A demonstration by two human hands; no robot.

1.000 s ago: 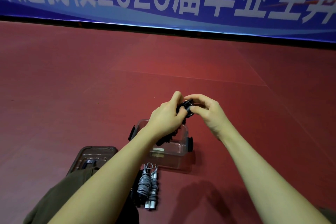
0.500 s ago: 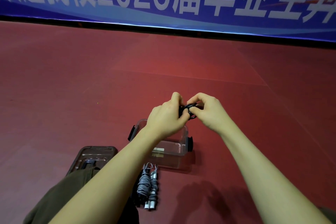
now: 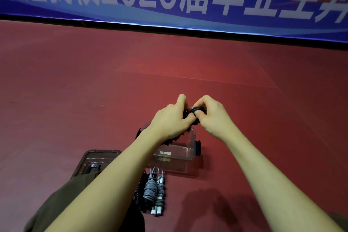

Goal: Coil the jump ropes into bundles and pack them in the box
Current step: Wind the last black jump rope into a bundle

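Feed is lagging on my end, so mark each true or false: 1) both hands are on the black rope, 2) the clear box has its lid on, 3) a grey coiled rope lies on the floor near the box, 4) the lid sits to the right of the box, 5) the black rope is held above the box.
1) Both the left hand and the right hand grip the black rope: true.
2) The clear box has its lid on: false, it stands open.
3) A grey coiled rope lies on the red floor near the box: true.
4) The lid sits right of the box: false, it lies to its left.
5) The black rope is held above the box: true.
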